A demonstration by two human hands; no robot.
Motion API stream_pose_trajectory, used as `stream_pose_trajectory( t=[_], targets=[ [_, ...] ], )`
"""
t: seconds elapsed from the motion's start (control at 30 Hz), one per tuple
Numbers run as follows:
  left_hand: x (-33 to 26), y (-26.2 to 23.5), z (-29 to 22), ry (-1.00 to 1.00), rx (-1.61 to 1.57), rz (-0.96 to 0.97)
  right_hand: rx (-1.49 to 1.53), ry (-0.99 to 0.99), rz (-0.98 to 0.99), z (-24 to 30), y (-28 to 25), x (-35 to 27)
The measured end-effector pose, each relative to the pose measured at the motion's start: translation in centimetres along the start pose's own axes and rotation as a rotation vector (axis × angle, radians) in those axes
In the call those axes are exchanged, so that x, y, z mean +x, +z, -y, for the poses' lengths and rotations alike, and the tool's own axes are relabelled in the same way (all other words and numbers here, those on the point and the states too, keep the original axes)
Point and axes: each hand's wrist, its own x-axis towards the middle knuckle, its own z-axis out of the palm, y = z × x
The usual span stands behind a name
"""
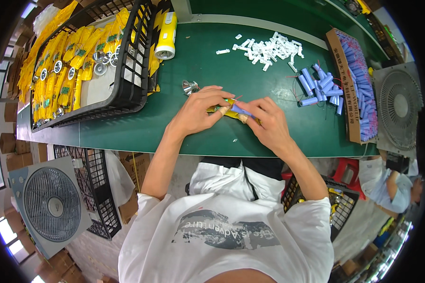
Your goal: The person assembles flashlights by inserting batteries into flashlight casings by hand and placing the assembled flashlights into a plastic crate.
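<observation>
From the head camera, the left hand (200, 109) and right hand (264, 123) are meeting over the green table (174, 127), both pinching a yellow part (226, 111) with a blue cell (239, 110) on it. A reflector (190, 87) is lying just beside the left hand, and loose cells (321, 87) are lying well apart.

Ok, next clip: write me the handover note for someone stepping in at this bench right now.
Left hand: gripping one end of a yellow part over the green bench.
Right hand: pinching a blue cylindrical cell against that yellow part.
Loose blue cells with red wires lie to the right, beside an open box of more cells. Small white pieces are piled at the back, and a silver reflector lies near the left hand. The black crate holds yellow shells.
Done: one finished yellow flashlight at the back.
Left: seating this cell; whether it is fully in is hidden.
</observation>
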Motion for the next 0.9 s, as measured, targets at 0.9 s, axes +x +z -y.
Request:
stream_pose_trajectory(
  t=[0.9],
  targets=[
    [1.3,-0.1,-3.0,-0.142,0.08,0.149,-0.215,-0.215,0.134,-0.2,-1.9,0.5]
  ],
)
